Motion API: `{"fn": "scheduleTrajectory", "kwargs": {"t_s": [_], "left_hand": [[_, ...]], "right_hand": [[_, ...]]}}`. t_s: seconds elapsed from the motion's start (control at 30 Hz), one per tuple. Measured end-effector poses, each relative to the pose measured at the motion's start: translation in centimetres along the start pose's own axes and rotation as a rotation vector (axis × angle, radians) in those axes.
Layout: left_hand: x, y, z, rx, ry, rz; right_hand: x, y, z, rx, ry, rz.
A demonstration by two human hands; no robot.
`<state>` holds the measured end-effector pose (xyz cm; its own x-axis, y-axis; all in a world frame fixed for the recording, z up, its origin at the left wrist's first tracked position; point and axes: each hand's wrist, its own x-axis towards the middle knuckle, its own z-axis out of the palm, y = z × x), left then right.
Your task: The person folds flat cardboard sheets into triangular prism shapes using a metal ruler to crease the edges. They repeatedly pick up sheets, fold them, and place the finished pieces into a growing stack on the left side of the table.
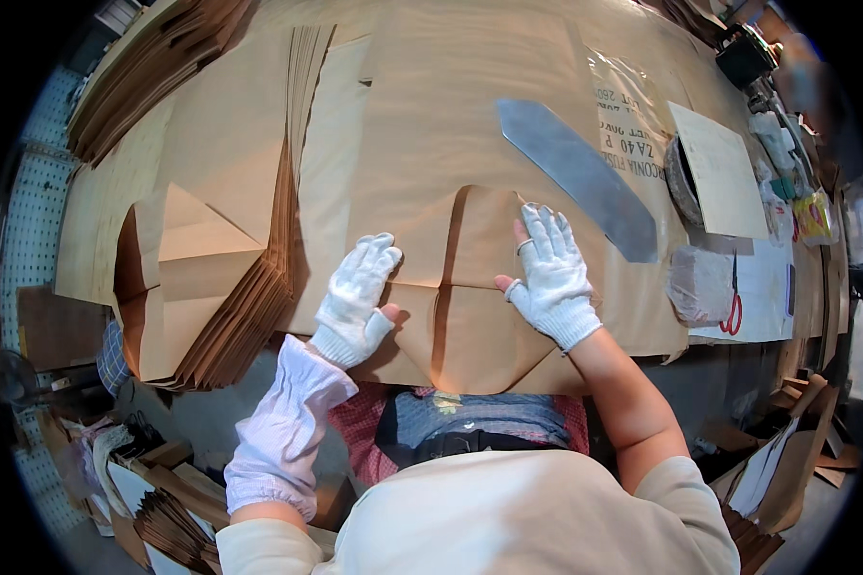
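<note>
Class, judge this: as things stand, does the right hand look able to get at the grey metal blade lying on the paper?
Probably yes. The right hand lies flat on the folded brown paper, and the blade lies just beyond its fingertips with only bare paper between.

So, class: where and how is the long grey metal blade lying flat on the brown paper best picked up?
Probably by the blunt, squared lower end of the grey metal blade, coming from the near right, where the right hand already lies. It rests flat and diagonal, its far end tapering to a point, so pinch the near end across its width, lifting one edge off the brown paper first.
</note>
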<state>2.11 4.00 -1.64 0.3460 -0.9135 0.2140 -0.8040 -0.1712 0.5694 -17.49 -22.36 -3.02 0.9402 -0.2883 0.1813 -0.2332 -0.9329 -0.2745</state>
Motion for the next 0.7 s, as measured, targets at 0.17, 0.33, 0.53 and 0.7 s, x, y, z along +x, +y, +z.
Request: {"fn": "scheduleTrajectory", "kwargs": {"t_s": [0.17,0.33,0.53,0.7], "left_hand": [[0.2,1.0,1.0,0.23,0.002,0.001],[1.2,2.6,1.2,0.313,-0.049,-0.025],[2.5,2.9,0.4,0.308,-0.137,0.009],[7.8,3.6,2.7,0.296,-0.139,0.074]], "right_hand": [[0.2,-0.2,0.0,-0.015,0.002,-0.002],[0.1,1.9,-0.2,0.153,0.064,-0.015],[1.4,11.9,-3.4,-0.133,0.145,0.568],[3.2,10.3,-6.5,-0.05,0.102,0.761]]}}
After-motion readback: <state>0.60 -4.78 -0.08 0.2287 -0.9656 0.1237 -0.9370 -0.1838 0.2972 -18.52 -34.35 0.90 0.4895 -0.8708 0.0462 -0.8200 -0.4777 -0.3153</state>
